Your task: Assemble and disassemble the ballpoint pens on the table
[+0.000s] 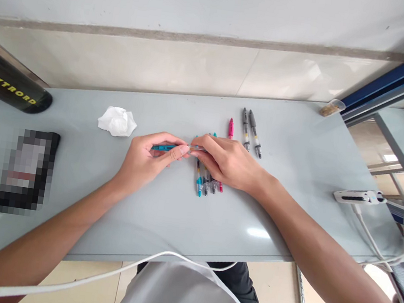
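Observation:
My left hand [148, 158] is closed on a teal pen [163, 147], held level above the grey table. My right hand [229, 160] pinches the clear end of that same pen, its fingertips close to those of my left hand. Beneath and beside my right hand lie several pens, partly hidden by it; a teal one [198, 183] shows its lower end. A pink pen [231, 128] sticks out above the hand. Farther right, two grey-black pens [252, 128] lie side by side.
On the grey table [162, 221] are crumpled white tissue [117, 121], a dark bottle [9, 81] and a blurred phone [28, 170] at left. A small cup [332, 108] and a white device [359, 196] with a cable are at right. A white cable [94, 276] crosses the front.

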Demonstrator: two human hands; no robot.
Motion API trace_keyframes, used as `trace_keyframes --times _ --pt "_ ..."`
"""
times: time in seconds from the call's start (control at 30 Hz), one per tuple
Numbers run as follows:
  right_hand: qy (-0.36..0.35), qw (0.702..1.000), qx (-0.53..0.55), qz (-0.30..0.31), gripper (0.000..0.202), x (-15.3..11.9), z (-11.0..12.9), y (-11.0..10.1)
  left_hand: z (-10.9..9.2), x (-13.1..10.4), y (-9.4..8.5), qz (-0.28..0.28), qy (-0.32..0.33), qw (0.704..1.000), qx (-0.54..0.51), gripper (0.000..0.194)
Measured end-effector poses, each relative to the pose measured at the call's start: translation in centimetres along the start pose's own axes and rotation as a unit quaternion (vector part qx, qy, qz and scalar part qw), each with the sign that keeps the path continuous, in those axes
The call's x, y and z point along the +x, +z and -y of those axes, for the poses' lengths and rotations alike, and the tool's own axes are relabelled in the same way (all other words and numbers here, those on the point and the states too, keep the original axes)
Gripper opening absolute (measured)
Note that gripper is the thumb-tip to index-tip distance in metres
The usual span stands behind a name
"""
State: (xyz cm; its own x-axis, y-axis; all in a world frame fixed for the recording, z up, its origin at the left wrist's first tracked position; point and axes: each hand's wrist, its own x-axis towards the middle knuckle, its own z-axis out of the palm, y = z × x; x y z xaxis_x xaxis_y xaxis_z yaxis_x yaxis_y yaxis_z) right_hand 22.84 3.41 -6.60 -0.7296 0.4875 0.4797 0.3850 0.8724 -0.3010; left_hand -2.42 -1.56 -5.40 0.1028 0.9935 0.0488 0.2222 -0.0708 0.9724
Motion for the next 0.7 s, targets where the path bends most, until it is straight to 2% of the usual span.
trace_keyframes --times 0.13,0.4,0.7 --pt "-0.006 1.000 -0.004 -0.010 0.012 -0.01 0.02 0.08 0.15 -0.03 -0.06 0.003 0.000 1.000 -0.008 0.034" --pt "-0.005 1.000 -0.015 0.014 0.015 -0.15 -0.25 0.14 0.57 -0.02 -0.14 0.003 -0.005 1.000 -0.006 0.037" --pt "-0.013 1.000 -0.012 0.012 0.017 -0.17 -0.36 0.06 0.50 -0.03 -0.10 0.003 -0.005 1.000 -0.010 0.035"
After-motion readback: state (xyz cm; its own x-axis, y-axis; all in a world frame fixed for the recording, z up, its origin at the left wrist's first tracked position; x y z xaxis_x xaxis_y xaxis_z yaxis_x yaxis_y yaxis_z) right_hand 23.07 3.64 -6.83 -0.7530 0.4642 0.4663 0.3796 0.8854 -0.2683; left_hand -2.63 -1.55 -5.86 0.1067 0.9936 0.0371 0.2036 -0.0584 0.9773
